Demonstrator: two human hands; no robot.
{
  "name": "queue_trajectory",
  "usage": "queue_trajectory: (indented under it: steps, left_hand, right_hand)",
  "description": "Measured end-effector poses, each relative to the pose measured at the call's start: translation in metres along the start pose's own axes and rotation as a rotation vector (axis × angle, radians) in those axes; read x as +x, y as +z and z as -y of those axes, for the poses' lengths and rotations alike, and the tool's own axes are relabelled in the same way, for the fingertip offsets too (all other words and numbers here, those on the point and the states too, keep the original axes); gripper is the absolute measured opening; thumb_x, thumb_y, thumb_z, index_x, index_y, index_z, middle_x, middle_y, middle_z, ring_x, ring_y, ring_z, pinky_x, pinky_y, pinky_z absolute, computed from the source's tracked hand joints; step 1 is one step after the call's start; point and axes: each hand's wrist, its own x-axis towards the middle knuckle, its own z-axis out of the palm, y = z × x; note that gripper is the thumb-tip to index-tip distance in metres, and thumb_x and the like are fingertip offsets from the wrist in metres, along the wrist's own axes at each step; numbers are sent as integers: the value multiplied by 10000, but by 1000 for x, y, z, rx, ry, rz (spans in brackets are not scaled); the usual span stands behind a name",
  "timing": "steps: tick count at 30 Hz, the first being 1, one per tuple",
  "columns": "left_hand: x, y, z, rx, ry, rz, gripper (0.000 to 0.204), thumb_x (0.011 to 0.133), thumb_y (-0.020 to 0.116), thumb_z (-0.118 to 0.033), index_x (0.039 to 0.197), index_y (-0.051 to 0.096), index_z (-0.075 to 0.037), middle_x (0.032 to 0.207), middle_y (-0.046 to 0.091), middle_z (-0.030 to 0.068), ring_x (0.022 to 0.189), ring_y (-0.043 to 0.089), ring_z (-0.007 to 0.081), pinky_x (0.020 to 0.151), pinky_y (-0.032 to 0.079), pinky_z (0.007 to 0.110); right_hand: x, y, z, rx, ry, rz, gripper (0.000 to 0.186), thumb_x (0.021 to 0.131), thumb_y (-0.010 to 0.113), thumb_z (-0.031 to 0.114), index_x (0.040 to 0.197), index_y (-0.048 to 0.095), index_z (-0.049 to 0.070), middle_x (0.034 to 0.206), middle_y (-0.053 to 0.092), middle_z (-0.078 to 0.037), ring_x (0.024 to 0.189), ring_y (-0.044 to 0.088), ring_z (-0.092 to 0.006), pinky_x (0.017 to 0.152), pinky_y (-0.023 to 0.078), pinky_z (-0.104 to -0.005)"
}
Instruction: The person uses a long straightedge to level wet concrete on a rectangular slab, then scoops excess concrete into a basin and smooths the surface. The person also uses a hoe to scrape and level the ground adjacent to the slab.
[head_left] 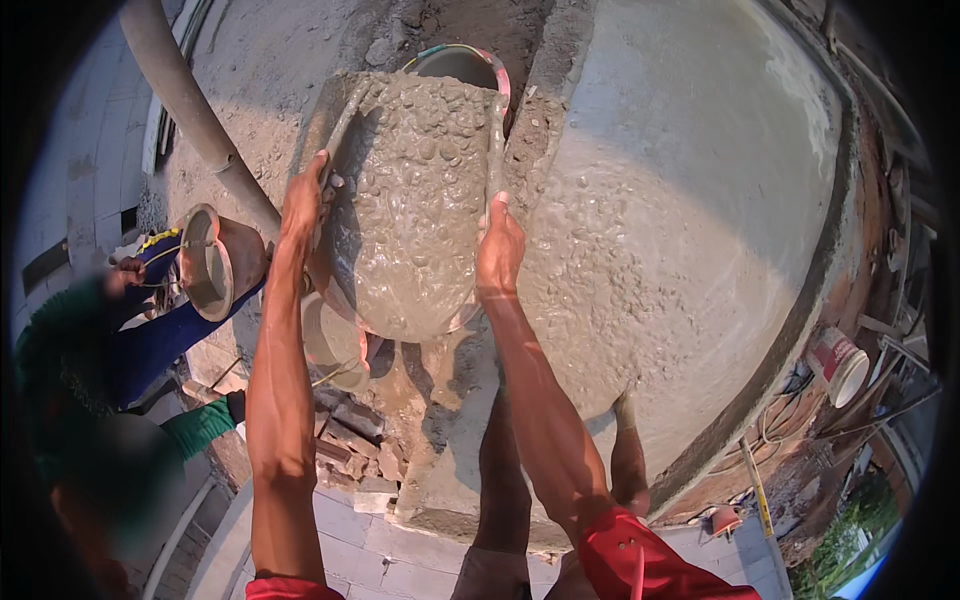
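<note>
Fingers of both hands (305, 200) (498, 245) grip the concrete-filled pan (410, 200), long axis pointing away.

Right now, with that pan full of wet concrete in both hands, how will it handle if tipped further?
Probably heavy: the pan is heaped with wet gravel mix. The load looks runny, so it would likely slide out in a rush. The left hand and right hand each grip a slurry-coated rim, which may be slippery.

Concrete (415, 200) in pan: wet grey, pebbled. Slab (700, 200) at 2 o'clock: pale grey, speckled. Sleeves (650, 560) at 6: red. Bucket (838, 365) at 4: red, white inside. Co-worker's sleeve (160, 335) at 9: blue; cuff (200, 425) green.
</note>
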Motion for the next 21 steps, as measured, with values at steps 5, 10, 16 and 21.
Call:
queue_trajectory:
  steps: [5, 10, 16, 21]
  left_hand:
    - [109, 39, -7, 540, 215, 147, 629, 942, 469, -566, 945, 689, 23, 825, 663, 160, 739, 621, 324, 694, 452, 434]
    - [157, 90, 42, 965, 254, 146, 648, 967, 428, -538, 1112, 661, 50, 1192, 633, 284, 1176, 566, 475, 997, 441, 503]
    - [147, 77, 61, 886, 165, 74, 666, 963, 439, -554, 1126, 657, 54, 1190, 623, 304, 1189, 562, 461, 999, 445, 504]
    - [144, 66, 34, 873, 191, 73, 670, 963, 439, -564, 1073, 676, 54, 1152, 630, 324, 1161, 576, 471, 978, 456, 513]
  right_hand:
    - [21, 53, -27, -168, 99, 13, 802, 1005, 289, 624, 1031, 612, -110, 1040, 616, -262, 1005, 570, -404, 900, 423, -472]
    - [23, 63, -69, -275, 263, 46, 887, 990, 245, 676, 1046, 635, -119, 1062, 634, -300, 1022, 590, -449, 938, 415, -507]
    - [37, 51, -88, -190, 207, 12, 883, 981, 272, 692, 1031, 636, -111, 1016, 650, -271, 1003, 600, -409, 933, 428, -490]
    - [39, 53, -82, -16, 406, 64, 853, 997, 264, 652, 1136, 630, -106, 1081, 648, -289, 1081, 603, -420, 973, 427, -478]
